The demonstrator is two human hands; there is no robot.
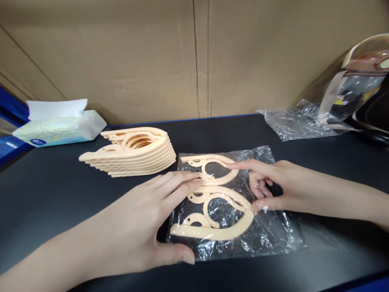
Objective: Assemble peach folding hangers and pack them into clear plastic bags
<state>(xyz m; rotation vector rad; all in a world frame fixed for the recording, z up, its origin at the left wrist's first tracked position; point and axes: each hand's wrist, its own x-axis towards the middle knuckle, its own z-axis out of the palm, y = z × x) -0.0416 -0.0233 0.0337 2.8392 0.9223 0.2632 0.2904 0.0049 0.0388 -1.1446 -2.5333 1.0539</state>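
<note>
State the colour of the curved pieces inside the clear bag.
Pale peach: the curved pieces show best in the head view, through the clear bag.

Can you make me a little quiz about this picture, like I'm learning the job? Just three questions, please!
1. True or false: the stack of cream pieces is outside the clear bag.
2. What sticks out of the top of the tissue pack? A: a green straw; B: a white sheet; C: a red ribbon.
3. Fill in the blank: on the right hand, the ______ finger stretches out to the upper cream piece, while the left hand is at the other side of the bag.

Key: 1. True, it sits on the dark table beside the bag. 2. B. 3. Index.
</note>
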